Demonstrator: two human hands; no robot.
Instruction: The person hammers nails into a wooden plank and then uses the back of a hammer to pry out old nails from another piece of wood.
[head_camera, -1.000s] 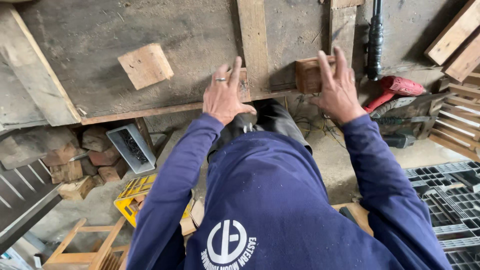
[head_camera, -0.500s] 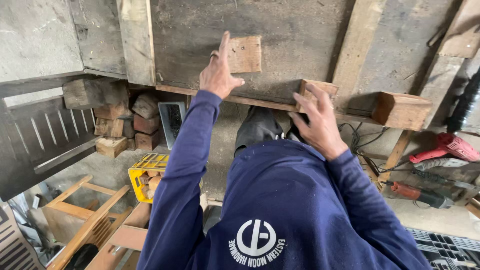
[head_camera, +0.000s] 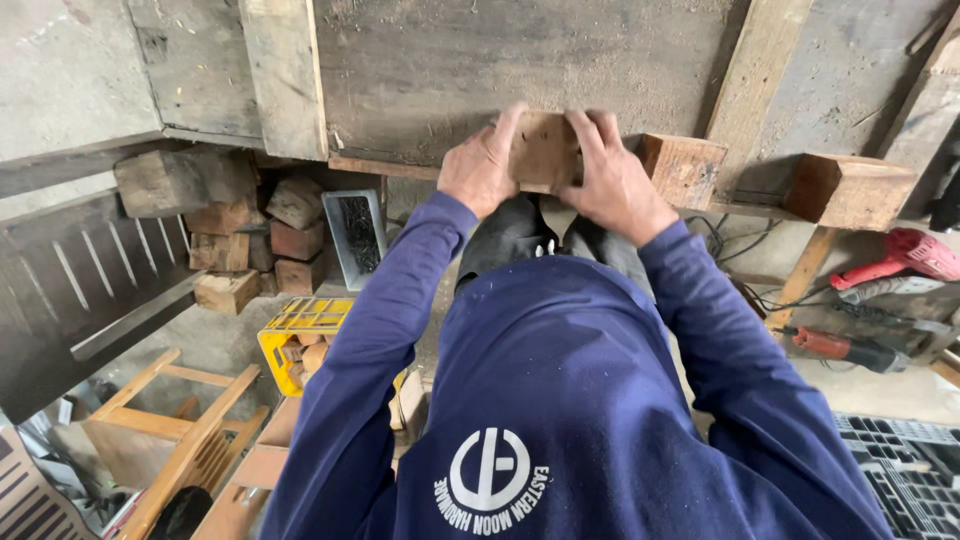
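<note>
Both hands grip one small square wood block (head_camera: 545, 150) at the near edge of the workbench (head_camera: 480, 70). I see my left hand (head_camera: 482, 165) wrapped on its left side, fingers curled over the top; my right hand (head_camera: 612, 178) clamps the right side, fingers over the top edge. Block sits against the bench lip, just left of a reddish wood block (head_camera: 685, 168); another brown block (head_camera: 848, 190) lies further right. Pale upright plank (head_camera: 285, 75) on the bench to the left. Below: pile of wood offcuts (head_camera: 235, 230), grey tray of nails (head_camera: 357, 235), yellow crate (head_camera: 300, 335), red power tool (head_camera: 900, 262) at right.
</note>
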